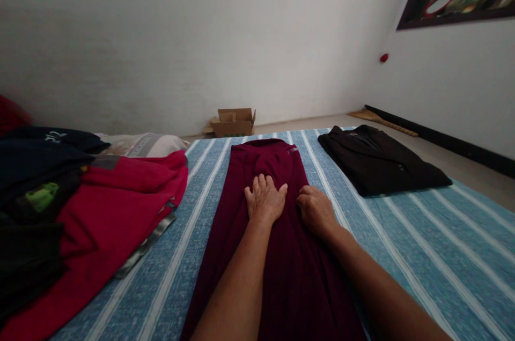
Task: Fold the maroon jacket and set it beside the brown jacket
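A long maroon garment (281,276) lies folded lengthwise on the bed, with a small label near the right of its far end. My left hand (265,199) rests palm down on the cloth, fingers spread and thumb pointing right. At the garment's right edge, my right hand (317,209) is curled, with its fingertips closed on the fabric there. Slight creases run through the cloth around both hands. The near end of the garment passes out of the frame at the bottom.
The bed has a blue and white striped sheet (205,185). A folded black garment (378,161) lies to the right. Heaped at left are a red garment (116,212) and dark clothes (36,164). Beyond the bed's far edge stands an open cardboard box (233,124) by the wall.
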Demonstrator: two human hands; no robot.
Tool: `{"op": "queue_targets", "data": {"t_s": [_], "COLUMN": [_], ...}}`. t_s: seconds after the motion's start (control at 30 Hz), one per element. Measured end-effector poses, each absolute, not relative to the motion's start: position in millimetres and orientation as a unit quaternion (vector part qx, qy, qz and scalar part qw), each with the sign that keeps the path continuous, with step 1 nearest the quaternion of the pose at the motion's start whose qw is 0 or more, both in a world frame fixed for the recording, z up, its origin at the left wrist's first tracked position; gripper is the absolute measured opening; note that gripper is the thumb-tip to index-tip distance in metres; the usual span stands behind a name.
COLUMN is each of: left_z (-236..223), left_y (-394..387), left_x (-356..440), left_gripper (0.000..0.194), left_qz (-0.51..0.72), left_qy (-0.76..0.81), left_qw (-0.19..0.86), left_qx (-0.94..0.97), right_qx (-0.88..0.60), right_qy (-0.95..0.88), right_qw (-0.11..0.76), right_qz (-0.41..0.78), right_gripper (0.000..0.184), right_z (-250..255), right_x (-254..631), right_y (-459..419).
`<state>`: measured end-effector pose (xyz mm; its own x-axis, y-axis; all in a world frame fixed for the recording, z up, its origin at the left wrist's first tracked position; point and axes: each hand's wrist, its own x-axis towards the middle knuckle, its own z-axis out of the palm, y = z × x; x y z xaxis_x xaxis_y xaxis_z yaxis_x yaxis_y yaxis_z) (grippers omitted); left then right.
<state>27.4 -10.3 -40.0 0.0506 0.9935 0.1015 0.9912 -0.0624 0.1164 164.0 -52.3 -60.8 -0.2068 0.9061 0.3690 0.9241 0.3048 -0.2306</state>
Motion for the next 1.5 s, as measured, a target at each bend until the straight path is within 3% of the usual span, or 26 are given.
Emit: {"op": "queue_targets", "data": {"t_s": [0.17,0.33,0.53,0.83,1.5], "left_z": [-39.8,-39.6,-38.3,-35.3,-37.2], "left_y": [-9.5,-9.5,-8.9,-9.2,-7.2], "left_x": [27.3,27.4,27.0,27.2,27.2], "left_gripper": [0.067,0.065,0.065,0.063,0.061], "left_qz": [0.076,0.073,0.072,0.063,0.074], "left_qy": [0.684,0.684,0.683,0.682,0.679], "left_qw": [0.001,-0.003,-0.002,-0.007,-0.015], "left_qx": [0.725,0.726,0.727,0.729,0.73], "right_qx": [-0.588,-0.598,-0.584,-0.545,-0.438], "right_qy": [-0.757,-0.644,-0.538,-0.437,-0.379], "right_qw": [0.285,0.451,0.524,0.568,0.622], "right_qz": [0.008,0.159,0.308,0.436,0.527], "right_gripper": [0.024,0.019,0.024,0.025,0.029], "right_z": [-65.9,-63.7,-55.6,-52.3,-50.6], "right_x": [165.7,175.6,182.4,188.0,198.9], "right_y": [-49.2,-47.3,-49.2,-55.6,-58.5]}}
